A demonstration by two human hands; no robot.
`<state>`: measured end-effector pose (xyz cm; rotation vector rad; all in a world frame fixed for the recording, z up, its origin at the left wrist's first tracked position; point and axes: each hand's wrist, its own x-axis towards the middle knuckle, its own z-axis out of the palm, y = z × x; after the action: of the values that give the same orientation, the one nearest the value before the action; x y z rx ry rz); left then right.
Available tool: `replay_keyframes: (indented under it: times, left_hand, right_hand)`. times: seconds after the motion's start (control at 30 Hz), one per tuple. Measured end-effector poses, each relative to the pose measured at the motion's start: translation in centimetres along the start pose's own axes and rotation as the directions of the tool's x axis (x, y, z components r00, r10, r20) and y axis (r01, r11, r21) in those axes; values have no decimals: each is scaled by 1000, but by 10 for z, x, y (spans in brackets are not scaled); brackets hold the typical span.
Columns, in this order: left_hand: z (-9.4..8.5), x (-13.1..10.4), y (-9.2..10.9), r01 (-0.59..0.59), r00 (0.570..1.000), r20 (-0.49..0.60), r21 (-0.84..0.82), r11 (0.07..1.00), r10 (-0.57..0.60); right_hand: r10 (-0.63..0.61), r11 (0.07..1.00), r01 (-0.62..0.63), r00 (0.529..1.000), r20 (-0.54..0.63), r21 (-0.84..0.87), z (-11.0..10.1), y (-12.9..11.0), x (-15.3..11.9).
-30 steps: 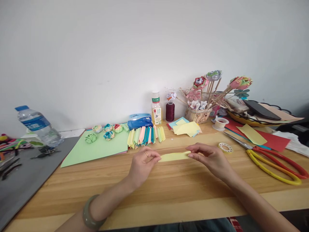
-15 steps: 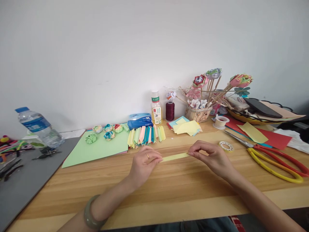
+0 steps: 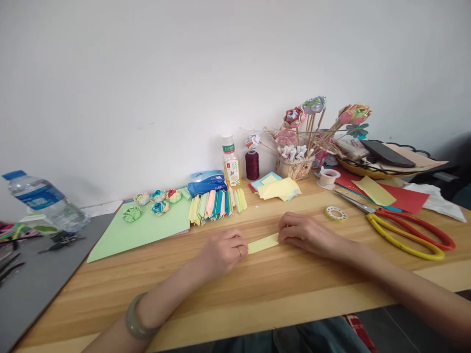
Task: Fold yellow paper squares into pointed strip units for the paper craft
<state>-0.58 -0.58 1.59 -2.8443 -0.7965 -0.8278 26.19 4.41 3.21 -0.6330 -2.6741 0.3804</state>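
Observation:
A pale yellow paper strip [image 3: 263,244] stretches between my two hands, low over the wooden table [image 3: 235,299]. My left hand [image 3: 224,250] pinches its left end, fingers bent and closed. At the other end, the fingers of my right hand [image 3: 298,233] are closed on the paper, with the fingertips partly hidden. Behind the strip stands a row of folded paper pieces [image 3: 215,206] in yellow, green, pink and teal. A roll of tape [image 3: 335,213] lies beyond my right hand, near large scissors [image 3: 408,233] with red and yellow handles.
Several paper flowers [image 3: 160,208] rest on a green sheet [image 3: 140,235] at left. A blue tissue pack [image 3: 206,183], a drink bottle [image 3: 231,164], a maroon thread spool [image 3: 252,165] and a basket [image 3: 294,168] line the wall. A water bottle [image 3: 44,198] leans at far left.
Both hands have turned palm-down and lowered the strip towards the table; its broader face now shows. The view has shifted slightly to the right.

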Motion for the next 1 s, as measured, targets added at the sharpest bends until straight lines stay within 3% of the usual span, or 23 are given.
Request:
replay_keyframes:
  times: [0.2,0.43,0.53,0.63,0.73,1.0]
  left_hand:
    - [-1,1,-3,63,992,112,-70,996,-55]
    - [-14,3,3,42,979,204,-69,997,-27]
    - [-15,8,8,7,969,246,51,999,-19]
    - [-9,15,11,-84,960,278,227,970,18]
    - [-1,20,12,-172,944,324,296,939,71]
    - [12,16,7,-88,972,235,247,965,29]
  right_hand:
    - [-21,999,18,998,59,38,2,5,0]
    - [-8,1000,7,994,107,3,-8,-4,-12]
    - [-9,1000,11,994,113,-25,-10,-6,-17]
    - [2,998,5,992,128,-56,-12,-7,-18]
    - [15,997,-3,990,137,-82,-10,-8,-19]
    - [-2,995,8,998,61,-102,-2,0,-26]
